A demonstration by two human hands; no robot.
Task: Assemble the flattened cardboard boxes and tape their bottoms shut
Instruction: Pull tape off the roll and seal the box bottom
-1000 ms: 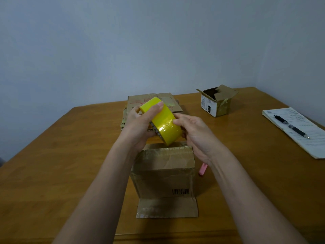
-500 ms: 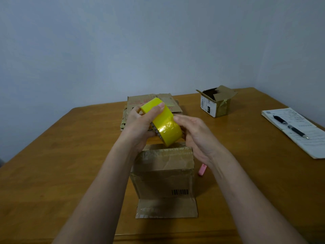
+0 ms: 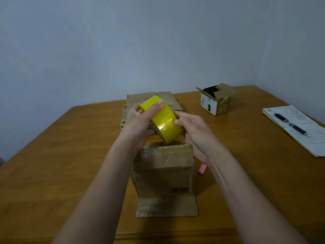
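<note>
Wooden table [image 3: 70, 164] against a plain blue-grey wall, frame centre is where you're working. Your left hand [image 3: 140, 124] grips the yellow tape roll [image 3: 162, 118], thumb curled over its top edge and fingers behind it. Your right hand [image 3: 195, 131] has fingertips pressed on the roll's outer face at its right side, curled in as if hunting the loose end (can't tell if any tape is lifted yet). Roll hangs just above the upturned box [image 3: 163, 173] at lower centre, which stands with its closed flaps up and one flap splayed flat toward the bottom of the frame. No yellow strip on it, so this bottom is folded but not yet taped. Behind your hands, upper centre, the flat cardboard stack [image 3: 151, 99] waits to be assembled. Upper right, a small assembled box [image 3: 216, 101] sits open side up; looks done, taped bottom hidden. Pink item [image 3: 202, 169] lies just right of the box, partly behind your wrist. Far right: papers [image 3: 299, 131] with a pen [image 3: 290, 125] on top.
</note>
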